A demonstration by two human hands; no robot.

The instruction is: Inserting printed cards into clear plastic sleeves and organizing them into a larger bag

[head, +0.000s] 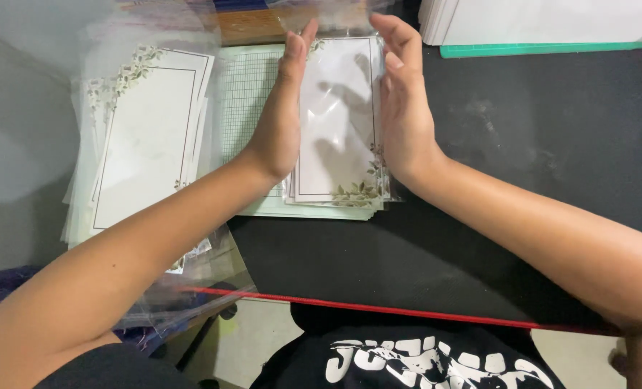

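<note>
**A:** Both hands were up on edge there, the left hand (281, 122) and the right hand (403, 108) flat-palmed, fingers straight, pressing in on the long sides of that stack of cards (339, 122).

**B:** So the stack sat squarely between them, neither hand nearer. Its long axis ran away from the person, and the palms lay along it, one per side.

**A:** Exactly, squeezed rather than gripped; no fingers curled round it. It rested on a pale green gridded sheet (245, 94) on the black mat (522, 144).

**B:** And the look of it?

**A:** White cards, thin dark border, leafy sprig at the near right corner, glossy as if sleeved in clear film.

**B:** Off to the left?

**A:** A second pile of bordered cards (148, 137) in clear sleeves, well apart from the hands, and a red-edged clear bag (191, 288) hanging off the table's near edge.
</note>
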